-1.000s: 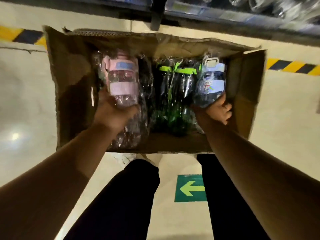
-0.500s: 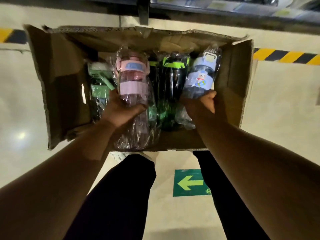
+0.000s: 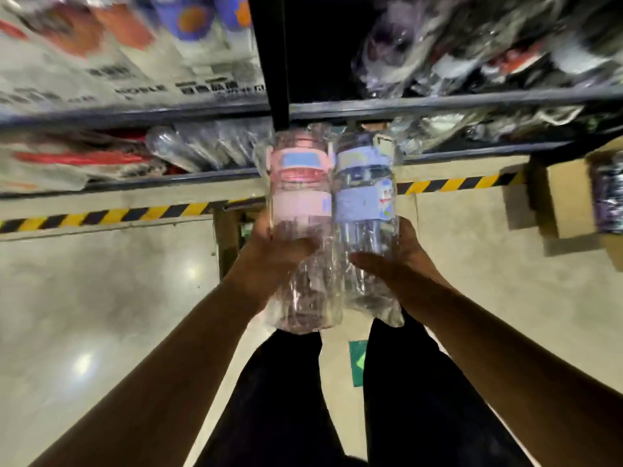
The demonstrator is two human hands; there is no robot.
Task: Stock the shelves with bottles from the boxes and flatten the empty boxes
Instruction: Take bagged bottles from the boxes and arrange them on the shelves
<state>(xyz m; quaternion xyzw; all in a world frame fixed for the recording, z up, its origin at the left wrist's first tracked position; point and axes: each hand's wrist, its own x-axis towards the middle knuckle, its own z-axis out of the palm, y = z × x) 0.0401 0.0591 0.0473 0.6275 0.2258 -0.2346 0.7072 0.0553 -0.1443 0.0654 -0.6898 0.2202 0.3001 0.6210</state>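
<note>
1. Bottles, two of them, are held up side by side and touching in front of the shelves: the pink bottle on the left, the blue bottle on the right.
2. Their caps come close under the dark shelf rail, right below the black upright post. The bays on either side are crowded with blurred wrapped goods.
3. Bare floor spreads to the left, below the yellow-black stripe. A cardboard box sits well apart on the right.
4. The left grip curls round the pink bottle's lower body, and the right grip wraps round the blue one's.
5. Both bottles are clear-bodied and sheathed in crinkled plastic. One has a pink lid and band, the other a pale blue band with a small cartoon figure.
</note>
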